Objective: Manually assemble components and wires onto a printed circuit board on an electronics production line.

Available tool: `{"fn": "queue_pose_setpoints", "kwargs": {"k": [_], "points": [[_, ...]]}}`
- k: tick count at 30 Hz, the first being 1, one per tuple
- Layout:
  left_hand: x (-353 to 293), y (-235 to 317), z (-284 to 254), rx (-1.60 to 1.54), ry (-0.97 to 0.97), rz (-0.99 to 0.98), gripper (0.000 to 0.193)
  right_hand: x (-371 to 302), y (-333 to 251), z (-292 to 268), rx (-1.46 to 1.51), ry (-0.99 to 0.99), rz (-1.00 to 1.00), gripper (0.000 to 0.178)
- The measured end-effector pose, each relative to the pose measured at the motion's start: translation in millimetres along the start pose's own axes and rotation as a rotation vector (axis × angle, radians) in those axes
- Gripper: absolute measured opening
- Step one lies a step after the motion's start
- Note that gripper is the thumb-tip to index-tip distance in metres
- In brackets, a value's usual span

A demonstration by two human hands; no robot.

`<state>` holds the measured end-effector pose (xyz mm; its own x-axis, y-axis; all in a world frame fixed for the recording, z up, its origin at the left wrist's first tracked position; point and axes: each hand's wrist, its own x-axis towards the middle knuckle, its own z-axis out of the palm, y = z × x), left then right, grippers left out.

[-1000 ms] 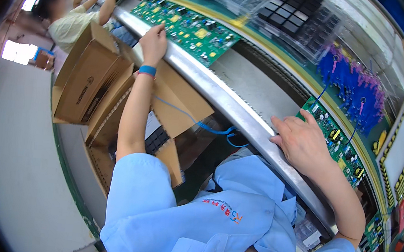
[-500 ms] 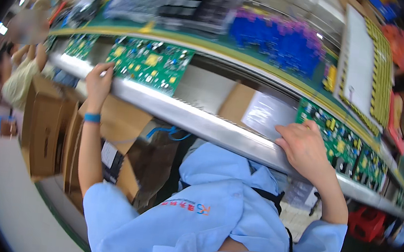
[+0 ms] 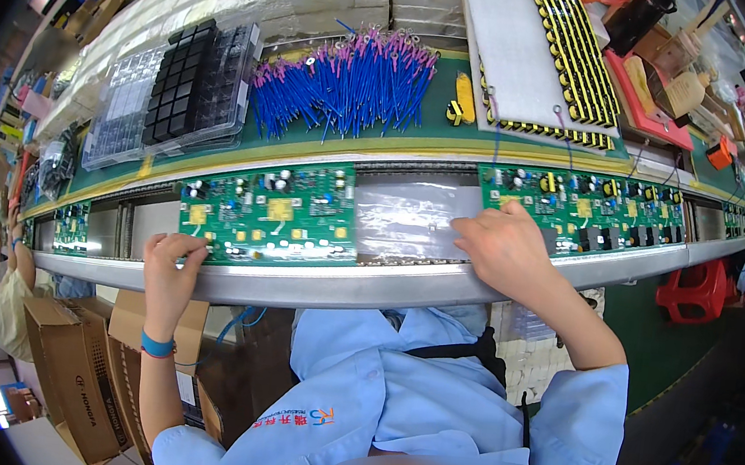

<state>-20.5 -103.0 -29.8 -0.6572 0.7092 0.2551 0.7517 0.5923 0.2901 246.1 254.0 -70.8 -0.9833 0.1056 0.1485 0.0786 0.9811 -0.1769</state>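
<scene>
My left hand (image 3: 172, 277) is closed in a pinch at the near left corner of a green circuit board (image 3: 270, 213) lying across a metal rail track. White, black and blue components stand on that board. My right hand (image 3: 507, 248) has its fingers bent over the left end of a second circuit board (image 3: 592, 212), hiding that corner. Its fingertips press at the board, though their exact grip is partly covered. Between the two boards, a clear plastic sheet (image 3: 411, 214) shows in the track.
Behind the track lie blue wires with pink ends (image 3: 347, 85), a black tray of square parts (image 3: 180, 81), a yellow part (image 3: 465, 97) and a white foam sheet with yellow-black parts (image 3: 536, 59). Cardboard boxes (image 3: 72, 373) and a red stool (image 3: 695, 289) stand below. Other people work farther along.
My view has swung and levelled. The left board and my left hand have moved right along the track, past the black tray, narrowing the gap. My right hand stays at the right board's end.
</scene>
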Motion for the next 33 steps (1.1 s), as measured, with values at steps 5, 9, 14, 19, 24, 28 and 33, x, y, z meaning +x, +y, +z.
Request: {"fn": "queue_pose_setpoints", "kwargs": {"k": [5,9,14,19,24,28,33], "points": [[12,50,11,-0.019,-0.069,0.131,0.004,-27,24,-2,-0.039,0.153,0.09,0.01],[24,78,27,-0.087,-0.111,0.333,0.007,-39,41,-4,-0.129,0.152,0.185,0.01],[37,99,42,-0.068,-0.118,0.557,0.01,-56,73,-4,-0.184,0.13,0.415,0.015],[54,93,25,-0.033,0.028,0.594,0.016,-69,94,-15,-0.09,0.04,0.586,0.022],[111,32,-6,0.158,0.337,0.43,0.014,-41,91,-33,0.144,0.335,0.493,0.02],[145,15,-14,-0.06,0.301,0.21,0.014,10,106,-51,-0.009,0.411,0.305,0.019],[194,40,28,0.269,0.141,0.684,0.034,109,154,-68,-0.076,0.598,0.153,0.027]]}}
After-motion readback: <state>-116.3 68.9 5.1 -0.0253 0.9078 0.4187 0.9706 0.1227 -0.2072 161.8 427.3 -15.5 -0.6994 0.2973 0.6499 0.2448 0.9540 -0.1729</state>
